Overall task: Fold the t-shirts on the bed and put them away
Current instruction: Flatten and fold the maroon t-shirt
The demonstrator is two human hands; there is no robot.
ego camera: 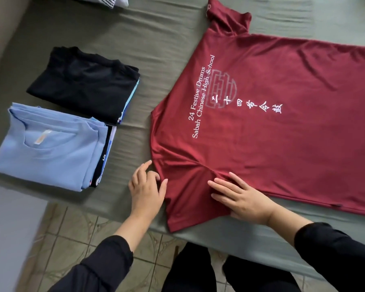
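2 folded stacks on bed; red tee flat.

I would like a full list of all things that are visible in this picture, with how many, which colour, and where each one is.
maroon t-shirt: one, dark red with white print, spread flat on the bed, right of centre
black-topped pile: one stack of folded shirts, black on top, on the bed at left, far side
blue-topped pile: one stack of folded shirts, light blue on top, at left, near side
striped fabric: partly seen, white and dark, top edge
bed sheet: one, grey-green
tiled floor: beige, below the bed
left hand: touching the shirt's near sleeve edge
right hand: pressed flat on that sleeve
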